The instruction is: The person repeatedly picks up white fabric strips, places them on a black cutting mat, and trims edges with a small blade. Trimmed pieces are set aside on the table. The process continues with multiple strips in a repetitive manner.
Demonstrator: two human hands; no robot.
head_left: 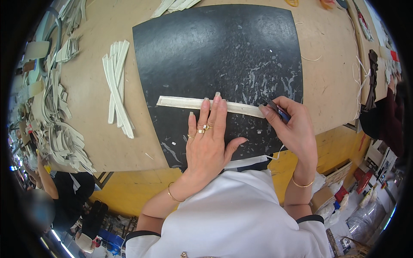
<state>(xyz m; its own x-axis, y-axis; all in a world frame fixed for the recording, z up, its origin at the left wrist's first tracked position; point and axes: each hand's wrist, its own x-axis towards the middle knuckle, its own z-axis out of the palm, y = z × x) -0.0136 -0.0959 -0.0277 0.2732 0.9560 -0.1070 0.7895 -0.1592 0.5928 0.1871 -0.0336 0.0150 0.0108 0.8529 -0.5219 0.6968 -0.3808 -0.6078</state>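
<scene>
Closest in, the left hand [206, 142] is being laid flat, its fingers [217, 112] stretched out straight and pressing down on a long cream strip [185, 102] that's lying across the black cutting mat [215, 51], roughly mid-mat on the table [94, 129]. Nothing is being gripped there, just pinned. At about 3 o'clock from it, the right hand [294, 129] is being curled tight around a small dark blade tool [275, 109], tip meeting the strip's right end. That strip is looking thin, light and floppy, probably leather or similar, so it's likely being slid around easily unless held flat near the cut. More cream strips [117, 86] are being kept in a pile at 9 o'clock.
</scene>
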